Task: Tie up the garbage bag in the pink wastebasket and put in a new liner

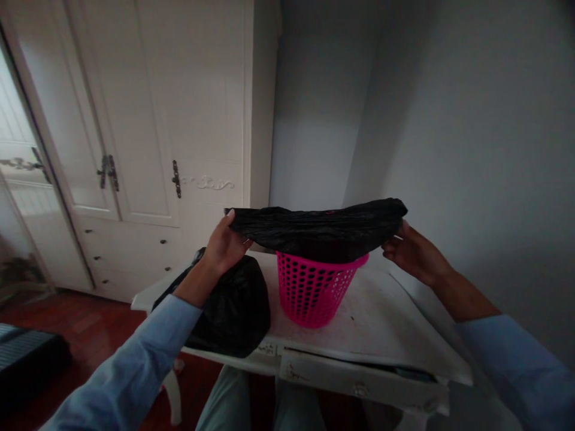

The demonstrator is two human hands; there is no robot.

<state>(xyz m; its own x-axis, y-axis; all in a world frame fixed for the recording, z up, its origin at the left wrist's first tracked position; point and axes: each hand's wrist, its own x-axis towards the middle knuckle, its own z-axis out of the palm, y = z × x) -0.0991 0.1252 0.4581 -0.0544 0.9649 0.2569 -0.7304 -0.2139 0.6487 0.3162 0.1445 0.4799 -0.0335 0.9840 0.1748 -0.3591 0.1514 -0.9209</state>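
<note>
A black plastic bag [314, 230] is stretched sideways above and over the rim of a pink perforated basket [314, 290], which stands upright on a white table [381, 317]. My left hand [227, 242] pinches the bag's left end, thumb on top. At its right end, my right hand [413, 251] grips the bag with fingers bent beneath it. The basket's rim is partly hidden by the bag. Beside the basket, below my left forearm, lies a full-looking black bag [238, 305].
A white wardrobe [202, 120] with dark handles stands behind on the left. Grey walls [471, 149] meet behind the table. The table's drawer [359, 383] is slightly open at the front. A dark object with a ribbed top [29, 353] is on the red floor at the left.
</note>
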